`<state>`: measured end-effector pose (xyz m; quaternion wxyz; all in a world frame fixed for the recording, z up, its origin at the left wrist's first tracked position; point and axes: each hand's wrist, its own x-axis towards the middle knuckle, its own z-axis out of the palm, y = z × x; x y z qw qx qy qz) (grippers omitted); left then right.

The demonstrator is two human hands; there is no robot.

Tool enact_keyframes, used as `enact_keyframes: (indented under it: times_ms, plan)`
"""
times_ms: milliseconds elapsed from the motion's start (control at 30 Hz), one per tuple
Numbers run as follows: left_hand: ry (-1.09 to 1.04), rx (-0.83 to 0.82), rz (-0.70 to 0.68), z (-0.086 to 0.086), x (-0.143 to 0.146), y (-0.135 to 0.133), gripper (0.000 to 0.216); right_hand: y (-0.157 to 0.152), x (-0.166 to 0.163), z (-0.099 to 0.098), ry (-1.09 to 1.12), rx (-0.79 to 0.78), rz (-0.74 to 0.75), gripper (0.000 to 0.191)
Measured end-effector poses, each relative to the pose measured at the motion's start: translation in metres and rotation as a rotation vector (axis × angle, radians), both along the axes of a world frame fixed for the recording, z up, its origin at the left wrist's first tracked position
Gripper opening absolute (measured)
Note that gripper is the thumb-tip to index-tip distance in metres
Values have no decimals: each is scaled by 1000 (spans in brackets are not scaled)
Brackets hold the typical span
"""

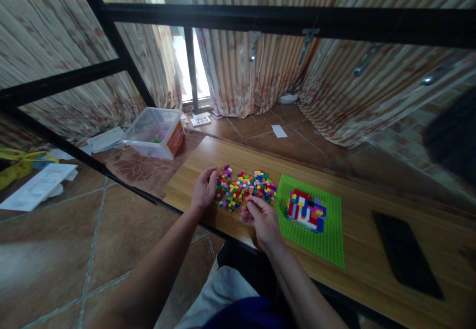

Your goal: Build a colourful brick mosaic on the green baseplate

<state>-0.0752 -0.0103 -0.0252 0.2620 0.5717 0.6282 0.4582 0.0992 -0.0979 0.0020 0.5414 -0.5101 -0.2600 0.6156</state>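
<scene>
A loose pile of small toy bricks in many colours lies on a wooden tabletop. My left hand rests at the pile's left edge, fingers loosely curved and apart, with nothing seen in it. Over the pile's near right side, my right hand has thumb and forefinger pinched together. Whatever is between those fingertips is too small to make out. Just right of that hand lies a green studded baseplate. On it stands a low block build of red, white, blue, yellow and purple bricks.
A dark flat slab lies at the table's right. Beyond the left end, a clear plastic bin with a few bricks stands on a rug. Black metal bars cross in front of striped curtains. White paper lies on the tiles.
</scene>
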Motion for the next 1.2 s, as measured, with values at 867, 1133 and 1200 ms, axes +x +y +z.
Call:
enact_keyframes:
  times_ms: [867, 1133, 1200]
  plan:
    - [-36, 79, -32, -2, 0, -2, 29, 26, 2, -19, -816, 123, 98, 45]
    - [-16, 66, -31, -3, 0, 0, 28, 34, -3, 5, -1026, 326, 18, 25]
    - [-9, 65, -25, -2, 0, -1, 27, 46, -14, 13, -1148, 396, 97, 22]
